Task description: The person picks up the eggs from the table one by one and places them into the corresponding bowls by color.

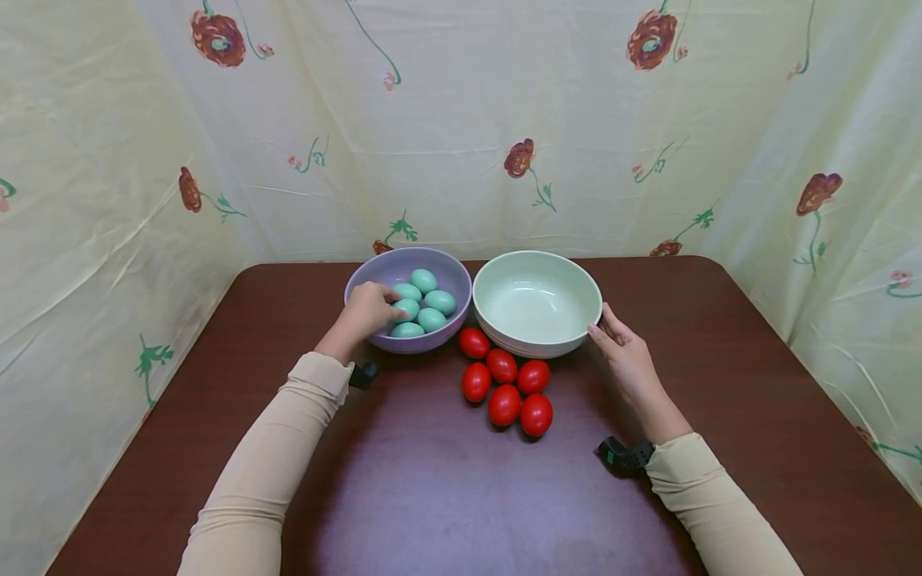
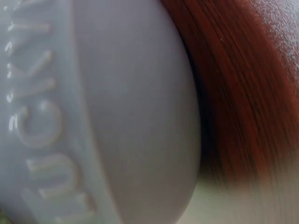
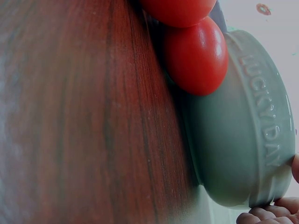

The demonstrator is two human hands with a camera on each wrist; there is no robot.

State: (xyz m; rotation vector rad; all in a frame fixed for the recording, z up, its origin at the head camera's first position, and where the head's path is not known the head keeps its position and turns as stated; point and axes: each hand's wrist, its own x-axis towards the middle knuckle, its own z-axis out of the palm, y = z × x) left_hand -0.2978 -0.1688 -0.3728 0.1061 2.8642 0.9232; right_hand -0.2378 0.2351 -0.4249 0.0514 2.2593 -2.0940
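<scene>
In the head view my left hand point(image 1: 369, 310) reaches over the near left rim of a purple bowl point(image 1: 379, 343), thumb and forefinger pinching a mint-green egg point(image 1: 406, 310). Several more mint-green eggs point(image 1: 440, 302) lie around it inside the bowl. My right hand point(image 1: 628, 360) grips the right side of a pale green bowl point(image 1: 536, 308), thumb near the rim. Bent fingers point(image 3: 266, 215) show against that bowl's side in the right wrist view. The left wrist view holds only the purple bowl's outer wall point(image 2: 140, 112) with raised lettering; the left hand is hidden there.
Several glossy red eggs point(image 1: 504, 406) lie grouped on the dark brown table point(image 1: 446, 496), in front of the bowls. The uppermost sits close to both bowls. A flowered curtain point(image 1: 461, 120) hangs behind the table's far edge.
</scene>
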